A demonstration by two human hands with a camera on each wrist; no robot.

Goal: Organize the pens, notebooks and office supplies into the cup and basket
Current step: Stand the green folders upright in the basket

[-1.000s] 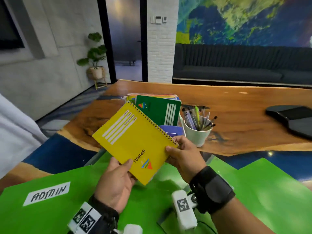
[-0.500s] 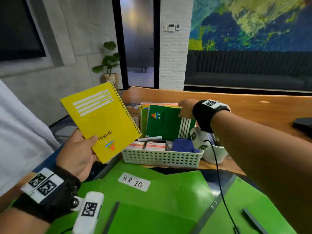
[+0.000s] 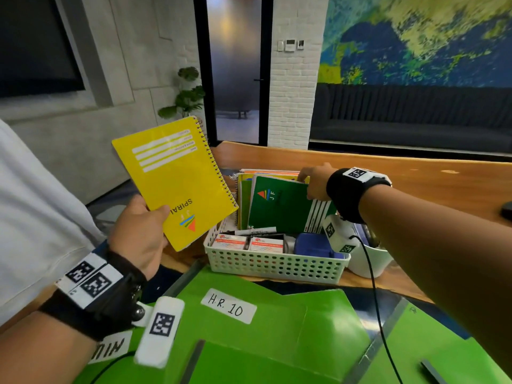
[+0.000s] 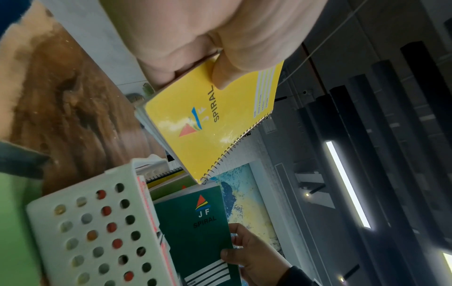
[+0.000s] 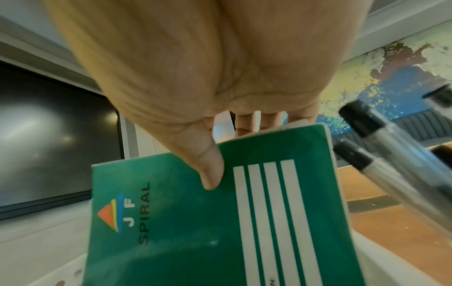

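Note:
My left hand [image 3: 141, 234] grips a yellow spiral notebook [image 3: 174, 178] by its lower edge and holds it up, left of the white perforated basket [image 3: 274, 266]. The same yellow notebook [image 4: 215, 123] shows in the left wrist view, thumb on its cover. Several notebooks stand in the back of the basket, a green one [image 3: 279, 206] in front. My right hand [image 3: 314, 180] pinches the green notebook [image 5: 220, 222] at its top edge, thumb on the cover and fingers behind. A white cup [image 3: 371, 259] with pens [image 5: 381, 147] stands right of the basket, mostly hidden by my right arm.
Small orange-and-white boxes [image 3: 249, 243], a marker [image 3: 256, 231] and a blue item [image 3: 315, 246] lie in the basket's front. Green folders [image 3: 249, 342], one labelled "H.R. 10", cover the near table. The wooden table [image 3: 415, 178] stretches behind; a white garment [image 3: 33, 217] is at left.
My right hand let go of the yellow notebook, reached to the basket and took hold of the green notebook's top. My left hand carried the yellow notebook up and to the left.

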